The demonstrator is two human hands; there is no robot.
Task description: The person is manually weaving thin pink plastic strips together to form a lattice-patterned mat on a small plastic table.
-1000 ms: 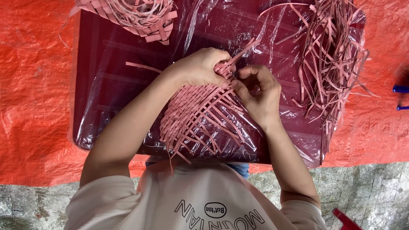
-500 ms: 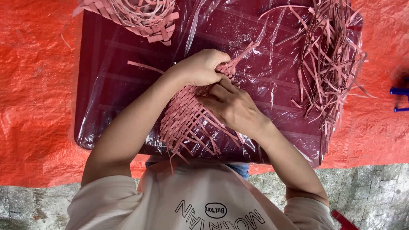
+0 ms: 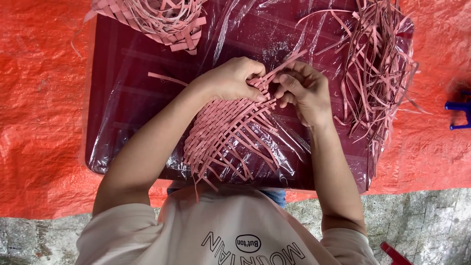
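Pink flat strips, interlaced into a woven panel, lie on a dark red board wrapped in clear plastic film.

Head view. The left hand is curled over the panel's far corner, thumb and fingers pinched on the last crossings. The right hand is bent at the knuckles and grasps a single long strip that runs up and away from that same corner. The two hands almost touch. Judged from this, the step in hand is working one strip into the far edge of the weave. Seating it would call for a firm pin from the left hand while the right threads the strip over and under its neighbours and draws it snug.

Edges and room: the panel's near side ends in unwoven tails that overhang the board's near edge, close to the person's shirt. Bare film lies to the left of the panel. To the right, a heap of loose strips spills over the board's right edge, near the right wrist. A second woven piece sits at the far left corner, well apart. Orange tarpaulin surrounds the board; a blue object shows at the right margin.
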